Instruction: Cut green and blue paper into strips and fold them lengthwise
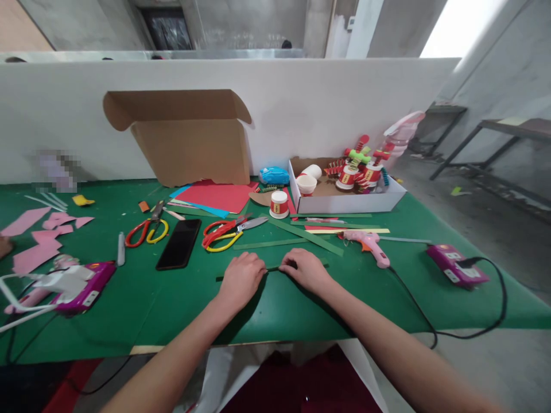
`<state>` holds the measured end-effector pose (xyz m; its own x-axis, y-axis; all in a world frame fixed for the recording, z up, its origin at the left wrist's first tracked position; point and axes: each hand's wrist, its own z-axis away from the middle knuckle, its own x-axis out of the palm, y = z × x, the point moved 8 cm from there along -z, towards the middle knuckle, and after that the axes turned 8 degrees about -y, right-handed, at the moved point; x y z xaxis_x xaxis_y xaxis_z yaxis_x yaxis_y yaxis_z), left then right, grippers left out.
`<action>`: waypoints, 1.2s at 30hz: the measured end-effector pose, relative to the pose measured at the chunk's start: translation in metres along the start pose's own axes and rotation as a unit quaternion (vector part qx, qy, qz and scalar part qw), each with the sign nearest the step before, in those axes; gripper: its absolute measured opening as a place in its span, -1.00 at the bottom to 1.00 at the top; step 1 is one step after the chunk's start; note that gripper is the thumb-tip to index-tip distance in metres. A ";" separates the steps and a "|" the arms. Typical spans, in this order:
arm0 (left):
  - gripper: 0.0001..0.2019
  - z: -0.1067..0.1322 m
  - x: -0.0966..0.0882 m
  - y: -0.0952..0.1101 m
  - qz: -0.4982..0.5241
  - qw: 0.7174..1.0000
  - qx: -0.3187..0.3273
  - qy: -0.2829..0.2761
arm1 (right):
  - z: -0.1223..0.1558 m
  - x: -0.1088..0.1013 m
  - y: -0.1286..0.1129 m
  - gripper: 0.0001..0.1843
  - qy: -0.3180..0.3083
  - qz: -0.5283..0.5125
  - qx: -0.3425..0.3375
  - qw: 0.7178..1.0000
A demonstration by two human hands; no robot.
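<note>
Green strip (272,269), one, in the pinched-closed grip of left hand (242,276) and right hand (308,271), one phone (179,244) nearby.

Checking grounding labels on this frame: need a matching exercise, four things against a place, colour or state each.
1. Phone
2. Dark green strip
3. Glue gun
4. Shallow box

A. Pink, right of both hands
B. Holding white cups
C. Black, flat on the table
D. Pinched by left hand and right hand

Pairs: 1-C, 2-D, 3-A, 4-B
</note>
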<state>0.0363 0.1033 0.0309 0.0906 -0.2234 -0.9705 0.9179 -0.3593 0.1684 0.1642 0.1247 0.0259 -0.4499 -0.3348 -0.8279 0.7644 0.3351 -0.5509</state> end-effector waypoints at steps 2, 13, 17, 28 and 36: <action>-0.79 -0.001 -0.001 -0.001 0.000 1.000 -0.005 0.003 | -0.001 0.001 0.000 -0.91 -0.008 0.006 0.010 1.000; -0.85 0.043 -0.012 0.073 0.483 0.863 0.142 0.045 | 0.007 -0.093 -0.032 -0.85 0.292 0.005 -0.093 0.952; -0.79 0.055 0.051 0.137 0.830 0.533 -0.031 -0.162 | 0.001 -0.151 -0.081 -0.77 0.422 0.063 -0.140 0.893; -0.49 0.057 0.045 0.199 0.903 0.330 0.008 -0.277 | -0.029 -0.159 -0.143 -0.71 0.405 0.210 -0.226 0.861; -0.45 0.049 0.067 0.213 0.952 0.229 0.001 -0.203 | -0.039 -0.146 -0.145 -0.75 0.373 0.220 -0.211 0.876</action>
<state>0.2191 -0.0324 0.0106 0.2827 -0.0419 0.9583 -0.6361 0.7396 0.2200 0.1011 0.1596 0.2225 -0.4514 0.5247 -0.7217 0.7715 0.6359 -0.0203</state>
